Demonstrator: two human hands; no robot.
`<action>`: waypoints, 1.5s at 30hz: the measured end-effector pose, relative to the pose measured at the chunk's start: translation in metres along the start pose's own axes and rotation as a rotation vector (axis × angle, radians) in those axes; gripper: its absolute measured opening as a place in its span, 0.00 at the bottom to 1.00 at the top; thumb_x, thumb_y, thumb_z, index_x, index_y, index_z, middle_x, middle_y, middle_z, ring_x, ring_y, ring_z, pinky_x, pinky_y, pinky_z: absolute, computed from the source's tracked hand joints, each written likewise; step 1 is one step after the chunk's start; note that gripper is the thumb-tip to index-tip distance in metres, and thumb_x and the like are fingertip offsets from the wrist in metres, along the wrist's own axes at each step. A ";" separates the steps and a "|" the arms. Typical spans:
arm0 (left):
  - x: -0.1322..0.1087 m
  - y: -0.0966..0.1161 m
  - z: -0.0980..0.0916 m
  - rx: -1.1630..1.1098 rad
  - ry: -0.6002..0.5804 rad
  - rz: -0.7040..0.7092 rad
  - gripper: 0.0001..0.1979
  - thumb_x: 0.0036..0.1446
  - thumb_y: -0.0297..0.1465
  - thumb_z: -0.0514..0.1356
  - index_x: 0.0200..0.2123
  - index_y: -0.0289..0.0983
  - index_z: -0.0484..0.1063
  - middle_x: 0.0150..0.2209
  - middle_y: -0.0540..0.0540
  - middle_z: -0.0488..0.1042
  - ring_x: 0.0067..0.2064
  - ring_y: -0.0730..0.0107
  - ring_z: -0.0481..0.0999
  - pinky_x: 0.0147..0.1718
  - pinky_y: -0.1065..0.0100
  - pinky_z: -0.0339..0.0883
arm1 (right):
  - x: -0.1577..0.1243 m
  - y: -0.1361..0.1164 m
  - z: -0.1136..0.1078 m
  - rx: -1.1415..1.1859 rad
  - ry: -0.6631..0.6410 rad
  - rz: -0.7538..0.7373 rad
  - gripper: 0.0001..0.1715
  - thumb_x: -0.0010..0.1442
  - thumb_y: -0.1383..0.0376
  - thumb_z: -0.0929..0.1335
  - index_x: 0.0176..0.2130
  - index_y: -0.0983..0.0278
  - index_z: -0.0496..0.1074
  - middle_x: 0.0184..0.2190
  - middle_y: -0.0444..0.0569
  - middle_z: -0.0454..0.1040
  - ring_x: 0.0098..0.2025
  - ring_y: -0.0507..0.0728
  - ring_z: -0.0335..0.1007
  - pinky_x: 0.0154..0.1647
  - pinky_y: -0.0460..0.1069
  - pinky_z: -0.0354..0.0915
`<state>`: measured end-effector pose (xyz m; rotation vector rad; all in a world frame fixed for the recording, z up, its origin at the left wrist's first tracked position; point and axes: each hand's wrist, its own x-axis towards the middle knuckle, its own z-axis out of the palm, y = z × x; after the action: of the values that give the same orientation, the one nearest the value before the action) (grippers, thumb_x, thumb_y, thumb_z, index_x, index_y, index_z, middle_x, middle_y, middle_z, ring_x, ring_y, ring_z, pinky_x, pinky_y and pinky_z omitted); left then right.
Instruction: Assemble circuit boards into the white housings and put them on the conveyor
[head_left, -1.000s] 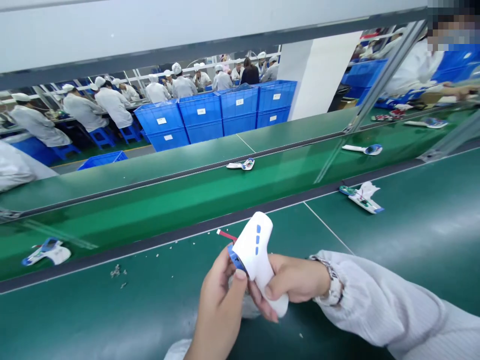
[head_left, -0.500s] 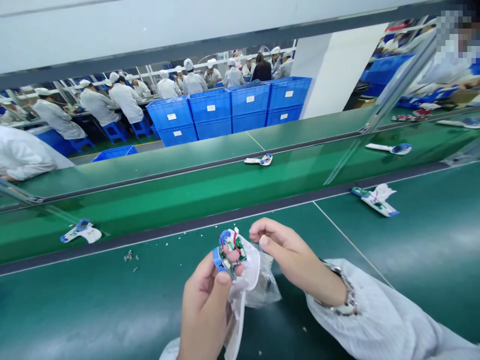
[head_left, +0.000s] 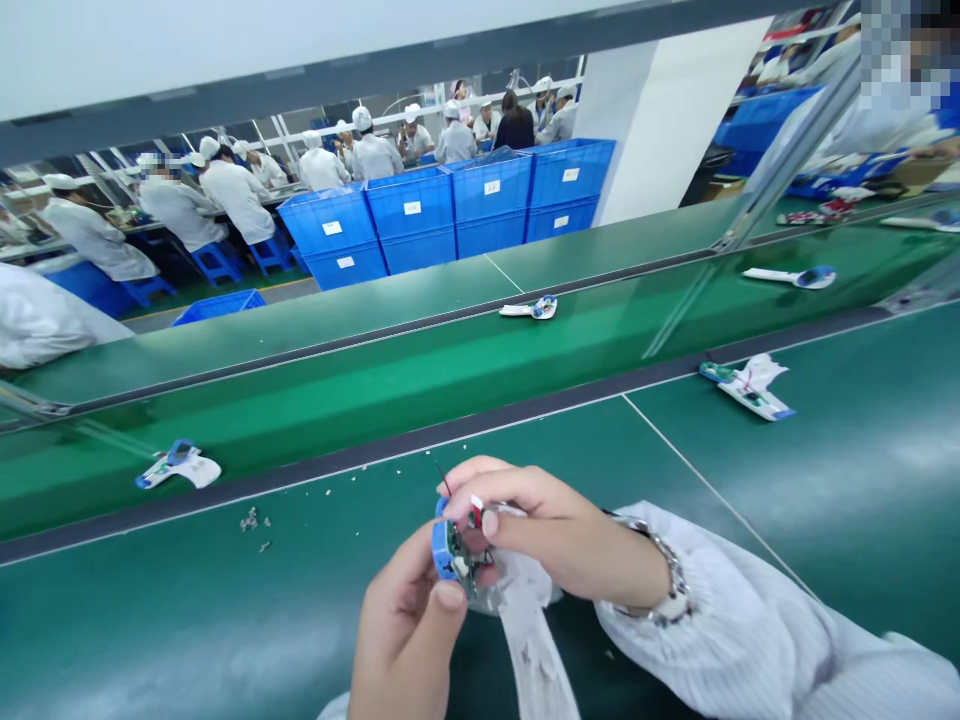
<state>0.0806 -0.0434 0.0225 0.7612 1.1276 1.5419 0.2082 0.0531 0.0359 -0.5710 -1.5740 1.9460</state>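
Note:
My left hand [head_left: 409, 610] grips an opened white-and-blue handheld device, which looks like an infrared thermometer, by its blue end [head_left: 444, 550]. A green circuit board [head_left: 463, 570] with wires shows inside. My right hand [head_left: 544, 520] is closed over the upper side of the same device, its thumb and fingers beside a white connector [head_left: 477, 506] and red wire. Its fingers partly hide the inside. A white shell handle [head_left: 536, 640] hangs down below the hands. Part of a clear plastic bag [head_left: 491, 598] shows behind the device.
Small screws [head_left: 253, 519] and white crumbs lie on the green bench [head_left: 187, 620]. Another opened device [head_left: 752, 386] rests at right. On the green conveyor [head_left: 360, 385] sit more devices [head_left: 180, 465]. Blue crates [head_left: 412, 215] and several seated people are beyond. A metal post [head_left: 787, 150] slants at right.
My right hand has moved left and closed onto the device, covering part of its inside. The white handle has swung to the right. Devices on the conveyor have shifted slightly right.

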 end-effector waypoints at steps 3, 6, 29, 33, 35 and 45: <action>0.001 0.002 0.001 -0.020 0.022 -0.024 0.17 0.49 0.44 0.68 0.41 0.44 0.81 0.36 0.45 0.82 0.33 0.65 0.80 0.33 0.72 0.73 | 0.000 0.001 0.000 0.102 -0.004 -0.030 0.08 0.57 0.61 0.69 0.32 0.63 0.76 0.47 0.53 0.67 0.59 0.60 0.59 0.46 0.51 0.67; 0.002 0.003 0.002 -0.036 0.063 -0.030 0.18 0.48 0.45 0.68 0.41 0.43 0.81 0.35 0.45 0.82 0.35 0.63 0.80 0.33 0.71 0.74 | 0.000 0.002 0.002 0.141 -0.022 -0.022 0.08 0.56 0.62 0.70 0.28 0.64 0.73 0.49 0.54 0.68 0.61 0.60 0.57 0.53 0.54 0.64; -0.010 0.010 -0.002 0.555 0.060 0.234 0.14 0.59 0.46 0.58 0.48 0.53 0.72 0.23 0.58 0.73 0.21 0.77 0.64 0.21 0.77 0.59 | -0.003 -0.030 0.005 -0.701 -0.094 -0.469 0.13 0.53 0.75 0.60 0.20 0.65 0.58 0.17 0.39 0.59 0.22 0.48 0.50 0.34 0.48 0.53; -0.009 0.010 -0.005 0.541 0.038 0.228 0.15 0.59 0.46 0.58 0.48 0.52 0.72 0.24 0.57 0.73 0.23 0.75 0.65 0.24 0.77 0.62 | -0.003 -0.032 0.005 -0.746 -0.113 -0.471 0.12 0.53 0.74 0.59 0.20 0.65 0.57 0.17 0.40 0.58 0.22 0.48 0.50 0.34 0.49 0.53; -0.009 0.009 -0.005 0.533 0.039 0.221 0.15 0.59 0.46 0.58 0.48 0.52 0.72 0.25 0.57 0.73 0.25 0.75 0.65 0.25 0.77 0.62 | -0.004 -0.033 0.005 -0.776 -0.113 -0.472 0.12 0.53 0.75 0.59 0.20 0.65 0.57 0.17 0.40 0.59 0.22 0.49 0.50 0.34 0.49 0.53; -0.008 0.013 -0.003 0.727 0.043 0.345 0.15 0.60 0.46 0.57 0.47 0.49 0.71 0.27 0.54 0.74 0.30 0.69 0.72 0.30 0.71 0.62 | -0.005 -0.039 0.005 -0.902 -0.140 -0.465 0.13 0.53 0.73 0.58 0.19 0.64 0.53 0.18 0.42 0.62 0.22 0.50 0.49 0.31 0.51 0.50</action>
<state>0.0748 -0.0519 0.0338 1.4724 1.6834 1.4136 0.2150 0.0520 0.0748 -0.3453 -2.3971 0.8887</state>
